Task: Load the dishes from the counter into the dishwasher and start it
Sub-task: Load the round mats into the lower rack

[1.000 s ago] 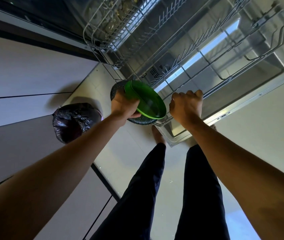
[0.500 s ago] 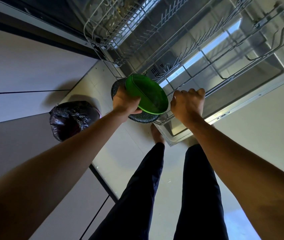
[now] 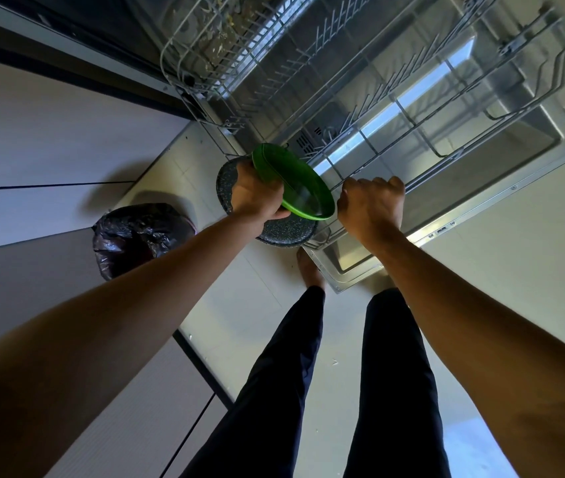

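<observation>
Right hand (image 3: 372,205) grips the front rim of the grey wire rack (image 3: 446,124): steady it. Left hand (image 3: 256,198) clasps round green plate (image 3: 303,191) and dark speckled dish (image 3: 284,233); slot them upright.

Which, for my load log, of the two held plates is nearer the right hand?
The green plate, stacked over the dark speckled plate in the left hand; its edge nears the right hand.
</observation>
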Tool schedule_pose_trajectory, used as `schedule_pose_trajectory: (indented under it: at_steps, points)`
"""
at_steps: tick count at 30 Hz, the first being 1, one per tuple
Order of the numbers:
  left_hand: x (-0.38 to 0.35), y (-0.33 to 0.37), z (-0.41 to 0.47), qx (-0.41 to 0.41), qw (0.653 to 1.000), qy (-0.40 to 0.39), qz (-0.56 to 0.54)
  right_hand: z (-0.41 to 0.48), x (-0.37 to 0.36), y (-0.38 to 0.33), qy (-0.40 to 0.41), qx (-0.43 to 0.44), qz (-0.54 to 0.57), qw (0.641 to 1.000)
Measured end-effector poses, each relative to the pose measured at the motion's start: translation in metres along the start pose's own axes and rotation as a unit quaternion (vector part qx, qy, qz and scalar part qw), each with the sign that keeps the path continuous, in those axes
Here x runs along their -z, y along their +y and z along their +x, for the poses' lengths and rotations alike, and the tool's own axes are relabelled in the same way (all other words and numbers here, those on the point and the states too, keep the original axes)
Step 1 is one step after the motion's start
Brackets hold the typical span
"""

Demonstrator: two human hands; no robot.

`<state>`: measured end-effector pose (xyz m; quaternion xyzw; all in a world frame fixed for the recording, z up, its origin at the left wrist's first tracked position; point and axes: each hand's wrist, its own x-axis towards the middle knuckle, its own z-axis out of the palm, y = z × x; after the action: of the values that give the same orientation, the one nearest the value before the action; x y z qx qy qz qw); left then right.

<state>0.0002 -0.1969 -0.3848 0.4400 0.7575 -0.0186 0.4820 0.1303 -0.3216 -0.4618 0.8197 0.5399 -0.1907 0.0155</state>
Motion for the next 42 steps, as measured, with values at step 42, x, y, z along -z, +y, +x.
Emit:
schedule_pose_trajectory:
  at_steps: [42]
  points:
    - [0.031,0.008,-0.016,0.013,0.999,-0.050,-0.012,0.035,0.064,-0.012,-0.110,-0.223,0.355,0.901]
